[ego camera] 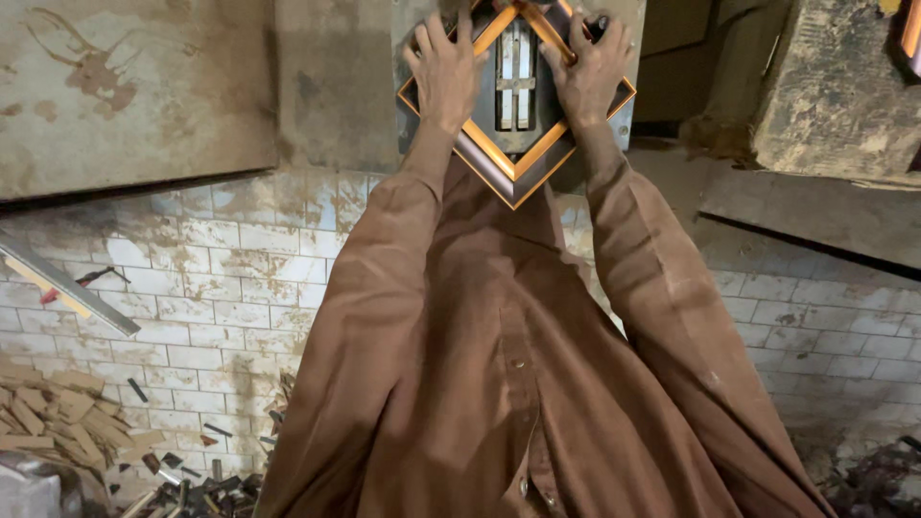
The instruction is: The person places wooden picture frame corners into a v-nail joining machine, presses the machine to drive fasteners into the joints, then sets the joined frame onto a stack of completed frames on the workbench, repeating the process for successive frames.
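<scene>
While the picture frame (516,105) lies corner-on, as a diamond, upon the grey metal surface (336,86), both hands press it flat, apparently to keep the mitred corner steady over the slotted metal fixture (516,77) at the frame's centre. Left hand (447,72): fingers spread wide and laid flat over the frame's left rail, gripping nothing. Right hand (587,69): fingers curled over the frame's upper right rail, holding it. Below the frame hangs the brown shirt (499,384); left of it, wood offcuts (67,422) litter the tiled floor (221,288).
</scene>
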Available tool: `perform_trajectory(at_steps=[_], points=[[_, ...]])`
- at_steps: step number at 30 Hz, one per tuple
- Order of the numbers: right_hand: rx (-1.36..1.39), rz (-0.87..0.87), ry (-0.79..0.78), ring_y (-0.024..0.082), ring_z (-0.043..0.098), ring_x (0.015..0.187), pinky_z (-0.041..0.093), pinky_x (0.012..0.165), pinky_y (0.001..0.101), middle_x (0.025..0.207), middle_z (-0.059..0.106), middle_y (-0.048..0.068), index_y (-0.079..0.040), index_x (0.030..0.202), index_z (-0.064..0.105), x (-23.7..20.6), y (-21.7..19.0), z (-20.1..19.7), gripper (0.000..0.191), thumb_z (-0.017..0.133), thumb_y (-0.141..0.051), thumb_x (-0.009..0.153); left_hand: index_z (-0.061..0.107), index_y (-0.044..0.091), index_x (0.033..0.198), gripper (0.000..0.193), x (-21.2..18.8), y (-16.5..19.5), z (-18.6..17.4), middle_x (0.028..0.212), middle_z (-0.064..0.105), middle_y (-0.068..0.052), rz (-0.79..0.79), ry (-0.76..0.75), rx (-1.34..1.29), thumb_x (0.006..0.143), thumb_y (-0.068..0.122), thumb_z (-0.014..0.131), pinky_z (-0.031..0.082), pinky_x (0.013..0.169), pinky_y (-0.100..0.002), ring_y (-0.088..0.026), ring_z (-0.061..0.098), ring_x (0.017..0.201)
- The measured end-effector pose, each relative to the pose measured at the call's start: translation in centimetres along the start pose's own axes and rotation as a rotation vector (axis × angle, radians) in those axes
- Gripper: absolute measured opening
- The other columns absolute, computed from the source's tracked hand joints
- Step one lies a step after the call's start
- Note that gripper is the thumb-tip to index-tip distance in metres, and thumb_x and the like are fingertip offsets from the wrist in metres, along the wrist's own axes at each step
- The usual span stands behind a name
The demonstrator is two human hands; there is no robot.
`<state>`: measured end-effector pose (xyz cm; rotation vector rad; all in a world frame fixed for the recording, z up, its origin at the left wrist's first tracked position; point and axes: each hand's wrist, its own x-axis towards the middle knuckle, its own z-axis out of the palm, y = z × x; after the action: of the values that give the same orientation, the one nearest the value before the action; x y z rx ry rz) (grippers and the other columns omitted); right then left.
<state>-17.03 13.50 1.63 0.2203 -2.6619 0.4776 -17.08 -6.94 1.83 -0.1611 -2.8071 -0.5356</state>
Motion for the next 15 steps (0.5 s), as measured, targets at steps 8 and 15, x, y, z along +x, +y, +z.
perform_trajectory(at_steps=[8,15], points=[[0.029,0.054,-0.002,0.04,0.047,0.111,0.035,0.089,0.0535,0.125,0.051,0.019,-0.009,0.13,0.072,0.0,-0.1,-0.1,0.059,0.089,-0.047,0.088,0.052,0.017,0.143,0.075,-1.7,-0.7,-0.8,0.136,0.048,-0.015,-0.082,0.043,-0.088,0.078,0.039,0.083,0.036,0.096,-0.06,-0.035,0.05,0.119],[0.116,0.086,0.011,0.038,0.047,0.118,0.036,0.094,0.0543,0.127,0.052,0.012,-0.009,0.12,0.078,-0.5,0.6,0.8,0.05,0.09,-0.041,0.083,0.066,0.006,0.116,0.057,-6.6,-2.2,-0.7,0.111,0.056,-0.011,-0.287,0.307,-0.167,0.082,0.045,0.088,0.044,0.087,-0.05,-0.035,0.052,0.105]])
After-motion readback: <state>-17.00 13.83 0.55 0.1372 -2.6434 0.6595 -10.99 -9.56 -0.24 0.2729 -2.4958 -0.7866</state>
